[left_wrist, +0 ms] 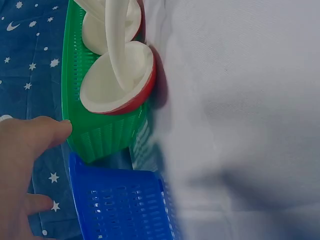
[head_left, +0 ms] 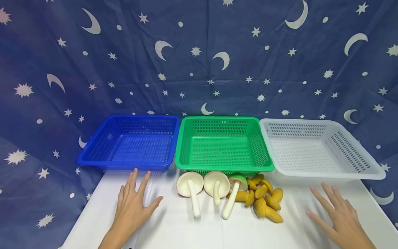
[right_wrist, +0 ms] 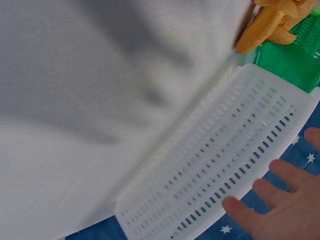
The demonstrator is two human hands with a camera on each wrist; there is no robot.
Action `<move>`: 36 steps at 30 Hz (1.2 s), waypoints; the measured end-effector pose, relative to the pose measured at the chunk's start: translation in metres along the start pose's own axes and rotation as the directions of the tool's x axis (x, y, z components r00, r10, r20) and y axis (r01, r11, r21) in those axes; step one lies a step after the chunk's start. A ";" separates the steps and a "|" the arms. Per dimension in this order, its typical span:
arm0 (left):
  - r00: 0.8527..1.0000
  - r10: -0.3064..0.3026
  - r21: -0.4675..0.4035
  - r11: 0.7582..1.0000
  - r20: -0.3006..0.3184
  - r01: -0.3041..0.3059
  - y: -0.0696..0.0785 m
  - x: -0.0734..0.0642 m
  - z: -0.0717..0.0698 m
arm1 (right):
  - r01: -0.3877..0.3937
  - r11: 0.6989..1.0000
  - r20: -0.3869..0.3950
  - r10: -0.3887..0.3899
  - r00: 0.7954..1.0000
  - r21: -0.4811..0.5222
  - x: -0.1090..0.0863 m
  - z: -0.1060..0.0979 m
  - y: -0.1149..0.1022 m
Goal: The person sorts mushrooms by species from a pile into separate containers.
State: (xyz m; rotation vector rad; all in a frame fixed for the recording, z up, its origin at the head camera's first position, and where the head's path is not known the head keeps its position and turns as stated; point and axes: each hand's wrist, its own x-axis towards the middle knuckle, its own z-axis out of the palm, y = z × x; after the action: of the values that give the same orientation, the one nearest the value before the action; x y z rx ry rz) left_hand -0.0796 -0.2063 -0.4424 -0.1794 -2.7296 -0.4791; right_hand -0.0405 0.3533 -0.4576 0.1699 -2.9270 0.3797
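Observation:
My left hand (head_left: 133, 204) hovers over the table's left part with fingers spread, holding nothing, in front of the blue basket (head_left: 130, 163). On the right, my right hand (head_left: 339, 216) is likewise spread and bare, nearest the white basket (head_left: 329, 174). Between the hands lie two toy mushrooms with pale undersides, a left one (head_left: 194, 199) and a middle one (head_left: 216, 188); their caps show red outside in the left wrist view. Beside them is a green-capped mushroom (head_left: 231, 202) with a long white stem. Several small brown-yellow mushrooms (head_left: 261, 207) sit heaped to its right.
A green basket (head_left: 224, 168) stands between the blue and white ones, behind the mushrooms. All three line the back of the white-covered table (head_left: 211, 235). Behind them hangs a dark blue cloth (head_left: 186, 52) with moons and stars.

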 end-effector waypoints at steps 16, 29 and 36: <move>0.990 0.120 -0.099 0.987 -0.074 -0.128 0.018 0.033 0.006 | 0.053 0.989 -0.023 -0.051 0.998 0.140 0.010 -0.006 -0.038; 0.984 0.172 -0.169 0.970 -0.035 -0.176 0.032 0.065 0.020 | 0.103 0.976 -0.038 -0.098 0.995 0.191 0.029 0.012 -0.041; 0.978 0.208 -0.230 0.953 0.031 -0.195 0.037 0.081 0.032 | 0.078 0.963 -0.003 -0.080 0.997 0.257 0.037 0.028 -0.043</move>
State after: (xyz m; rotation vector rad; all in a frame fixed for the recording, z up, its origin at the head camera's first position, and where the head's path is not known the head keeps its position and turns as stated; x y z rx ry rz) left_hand -0.1581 -0.1552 -0.4288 -0.5321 -2.6645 -0.7335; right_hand -0.0749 0.3014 -0.4663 0.3229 -2.8568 0.7470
